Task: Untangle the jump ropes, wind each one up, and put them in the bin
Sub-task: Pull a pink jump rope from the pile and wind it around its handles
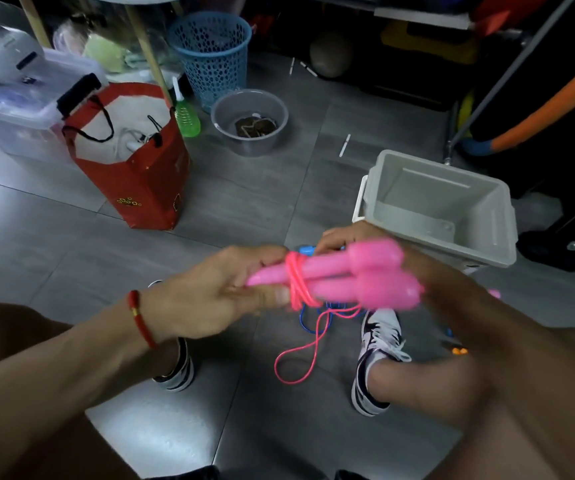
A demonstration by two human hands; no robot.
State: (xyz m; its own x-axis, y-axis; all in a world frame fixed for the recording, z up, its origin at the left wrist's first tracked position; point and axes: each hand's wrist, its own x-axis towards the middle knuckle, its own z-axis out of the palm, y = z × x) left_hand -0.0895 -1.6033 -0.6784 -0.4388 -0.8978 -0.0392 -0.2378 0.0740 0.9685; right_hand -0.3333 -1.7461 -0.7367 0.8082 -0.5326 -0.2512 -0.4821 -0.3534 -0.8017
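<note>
Home storage corner or utility room, judged by clutter kept on a grey tiled floor [71, 237]: lidded clear storage box [19, 109], red paper gift bag [133, 174], blue perforated wastebasket [211, 53], grey plastic basin [249, 121], green spray bottle [185, 114], shelving above.

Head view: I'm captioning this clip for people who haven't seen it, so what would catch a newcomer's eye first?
The two bright pink jump-rope handles at centre, held side by side with pink cord wound round them, the left hand gripping their narrow ends. Behind them, to the right, a grey bin stands open on the floor. At upper left stands a red paper bag.
</note>
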